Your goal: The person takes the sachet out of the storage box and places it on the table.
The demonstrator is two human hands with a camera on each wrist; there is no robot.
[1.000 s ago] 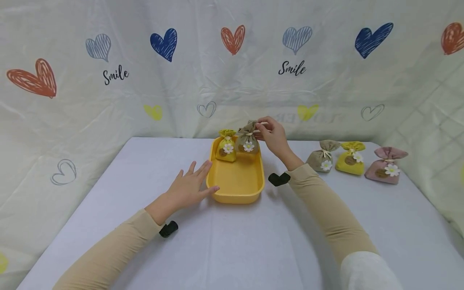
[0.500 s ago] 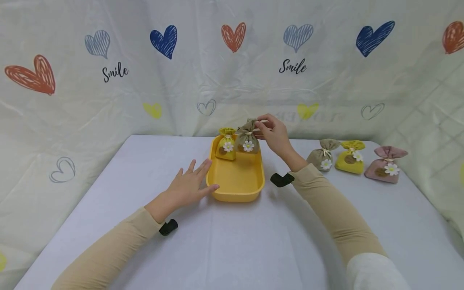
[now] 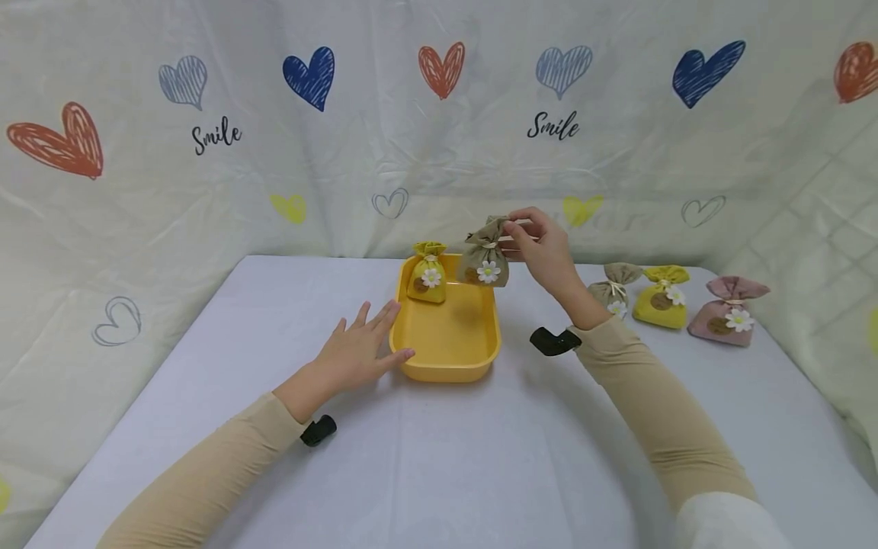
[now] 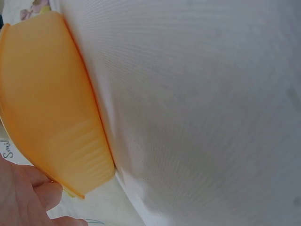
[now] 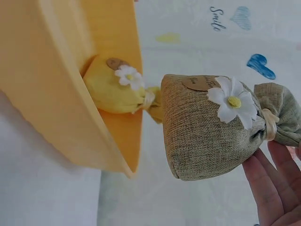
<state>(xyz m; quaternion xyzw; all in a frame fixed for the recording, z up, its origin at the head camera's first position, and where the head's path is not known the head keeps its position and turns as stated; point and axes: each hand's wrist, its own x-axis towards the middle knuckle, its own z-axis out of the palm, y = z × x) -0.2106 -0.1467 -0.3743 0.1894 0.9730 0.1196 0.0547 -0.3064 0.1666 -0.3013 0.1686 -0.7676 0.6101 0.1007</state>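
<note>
My right hand (image 3: 545,248) pinches a grey-brown cloth pouch (image 3: 484,259) by its gathered neck, above the back right corner of a yellow plastic tray (image 3: 449,371). A white daisy and a round brown tag decorate the pouch; the right wrist view shows its flat base hanging past the tray's rim. Inside the tray, at the back left, a yellow pouch (image 3: 427,278) with the same daisy stands upright. My left hand (image 3: 353,354) lies with spread, straight fingers against the tray's left rim. In the left wrist view those fingertips touch the tray's wall (image 4: 56,103).
At the table's right side stand another grey-brown pouch (image 3: 613,286), partly behind the right wrist, a yellow pouch (image 3: 660,305) and a pink pouch (image 3: 723,320). A white curtain (image 3: 466,160) printed with hearts hangs behind the white-covered table (image 3: 439,457).
My right hand has lifted the grey-brown pouch slightly and carried it right, from beside the yellow pouch toward the tray's right rim. The left hand stays at the tray.
</note>
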